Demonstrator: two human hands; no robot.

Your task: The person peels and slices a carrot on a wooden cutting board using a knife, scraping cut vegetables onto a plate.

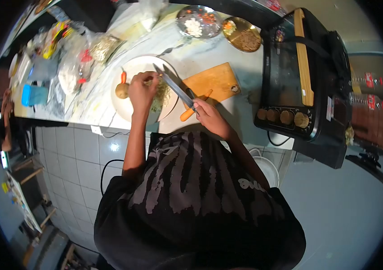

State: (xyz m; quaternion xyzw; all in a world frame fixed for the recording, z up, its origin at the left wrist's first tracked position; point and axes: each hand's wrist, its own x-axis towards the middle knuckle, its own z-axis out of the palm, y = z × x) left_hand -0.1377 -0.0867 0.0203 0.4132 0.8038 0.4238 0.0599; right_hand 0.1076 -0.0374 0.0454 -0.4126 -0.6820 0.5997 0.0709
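My right hand point(210, 118) is closed round the handle of a knife point(175, 87), its blade pointing up and left over a white plate point(118, 104). Over the plate's middle is my left hand point(143, 90), its fingers bent together near the blade; what they hold, if anything, is too small to name. Chopped pale and green pieces point(161, 100) lie on the plate, with a round brown vegetable point(122, 91) and a red chili point(123, 76) at its left. A wooden cutting board point(216, 83) lies right of the plate, beside an orange handle point(187, 115).
A black oven point(286, 76) stands at the right. Metal plates of chopped food point(207, 19) point(245, 39) are at the back. Plastic bags point(72, 65) and a blue container point(34, 95) sit left. Another person's arm point(7, 121) shows at far left.
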